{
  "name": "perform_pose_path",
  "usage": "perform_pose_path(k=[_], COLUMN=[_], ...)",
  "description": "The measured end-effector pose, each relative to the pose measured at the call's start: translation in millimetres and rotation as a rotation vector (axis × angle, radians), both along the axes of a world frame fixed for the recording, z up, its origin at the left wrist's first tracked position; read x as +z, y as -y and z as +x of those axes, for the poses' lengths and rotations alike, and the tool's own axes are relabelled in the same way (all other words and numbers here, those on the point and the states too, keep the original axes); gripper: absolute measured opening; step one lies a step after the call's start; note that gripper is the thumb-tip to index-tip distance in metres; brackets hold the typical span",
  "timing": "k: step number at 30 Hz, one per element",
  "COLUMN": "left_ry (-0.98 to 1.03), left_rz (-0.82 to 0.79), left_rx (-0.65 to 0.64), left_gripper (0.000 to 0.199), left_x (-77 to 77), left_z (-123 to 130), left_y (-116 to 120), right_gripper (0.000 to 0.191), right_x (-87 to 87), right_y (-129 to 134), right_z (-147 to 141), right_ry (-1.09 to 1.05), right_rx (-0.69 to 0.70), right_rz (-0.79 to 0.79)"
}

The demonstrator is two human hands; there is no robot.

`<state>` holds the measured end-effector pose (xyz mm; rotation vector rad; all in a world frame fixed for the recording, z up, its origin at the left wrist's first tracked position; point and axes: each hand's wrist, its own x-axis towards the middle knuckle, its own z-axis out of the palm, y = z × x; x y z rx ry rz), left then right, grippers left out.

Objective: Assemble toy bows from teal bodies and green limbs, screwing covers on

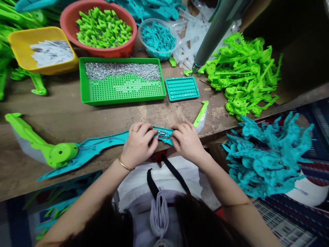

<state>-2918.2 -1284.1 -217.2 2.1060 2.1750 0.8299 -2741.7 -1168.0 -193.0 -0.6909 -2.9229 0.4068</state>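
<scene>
A long teal plastic shell half lies along the front of the bench, with thin wires running inside it. Both my hands are on its right part. My left hand has its fingers closed on the shell, left of a small circuit piece seated in it. On the other side of that piece, my right hand pinches the shell. A bright green jointed part with a clear blade is joined to the left end. Another green piece with a clear blade sticks out past my right hand.
Behind my hands stand a green tray of small metal screws and a teal ribbed tray. Red, yellow and clear bowls of parts line the back. A grey power driver hangs near a green parts pile; teal shells are heaped at right.
</scene>
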Motion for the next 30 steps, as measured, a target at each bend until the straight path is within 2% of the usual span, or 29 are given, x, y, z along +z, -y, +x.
perform_pose_path(k=[6,10,17,21,25,30], left_ry=[0.0,0.062,0.14,0.156,0.152,0.069], left_rz=[0.011,-0.004,-0.05,-0.036,-0.024,0.004], left_rx=[0.017,0.008,0.002,0.008,-0.005,-0.066], left_gripper=[0.02,0.021,0.024,0.024,0.024,0.025], left_x=[0.3,0.9,4.3,4.3,5.9,13.0], left_z=[1,-1,-1,0,-1,2], left_y=[-1,0,1,1,1,2], right_gripper=[0.015,0.009,0.009,0.012,0.017,0.027], right_x=[1.1,0.6,8.2,11.1,10.0,6.6], right_y=[-3,-1,2,1,2,4], right_z=[1,5,14,18,20,21], right_ry=[0.021,-0.04,-0.099,-0.114,-0.092,-0.074], right_rx=[0.016,-0.02,-0.071,-0.116,-0.103,-0.124], right_rz=[-0.023,-0.076,-0.117,-0.124,-0.107,-0.063])
